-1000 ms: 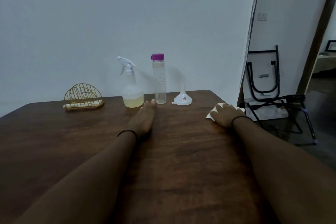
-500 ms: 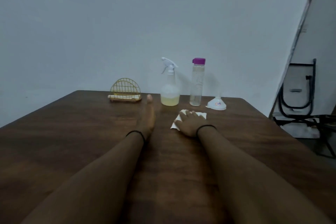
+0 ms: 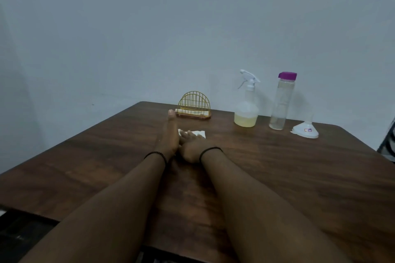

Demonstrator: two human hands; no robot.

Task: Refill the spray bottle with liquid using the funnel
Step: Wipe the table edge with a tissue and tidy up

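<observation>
My left grip [image 3: 167,134] lies edge-on on the table [image 3: 299,177], fingers straight and together, holding nothing. My right grip [image 3: 190,145] sits just beside it, touching or nearly touching, its fingers pressing flat on a white tissue [image 3: 199,133]; I cannot tell whether they curl round the paper or only rest on it.

Beyond the left fingertips stands a yellow wire napkin holder [image 3: 194,104] near the far edge of the table. Everything the task needs lies to the right of both grips and further away. First comes the spray bottle [image 3: 246,109], upright, its sprayer head on, with a shallow layer of yellowish liquid at the bottom. Next, apart from it, is the tall clear bottle [image 3: 281,102] with a purple cap, also upright. Last, furthest right, is the white funnel [image 3: 305,129], resting mouth down with its spout pointing up.

As I judge it, the refill has not begun: the sprayer head is on, the cap is on, the funnel is untouched. My right grip is the nearer one to all three, so I would reach forward and rightward with it, and it must leave the tissue first.
</observation>
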